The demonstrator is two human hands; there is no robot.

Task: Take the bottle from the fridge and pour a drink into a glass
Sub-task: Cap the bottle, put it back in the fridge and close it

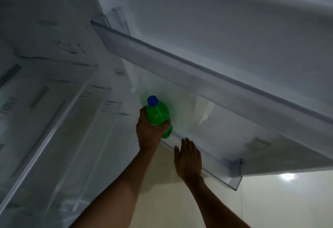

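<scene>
**A home kitchen, seen at an open fridge**

The camera is looking into a household fridge: white inner walls (54, 20), clear glass shelves (59, 119) and a door (216, 20) standing open with transparent door bins (207, 76). Pale, glossy floor tiles (288, 200) are reflecting a ceiling light, suggesting a domestic room.

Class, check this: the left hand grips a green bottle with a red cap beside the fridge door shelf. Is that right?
One detail is wrong: the cap is blue, not red. The head view shows the left hand gripping the green bottle beside the fridge door shelf.
</scene>
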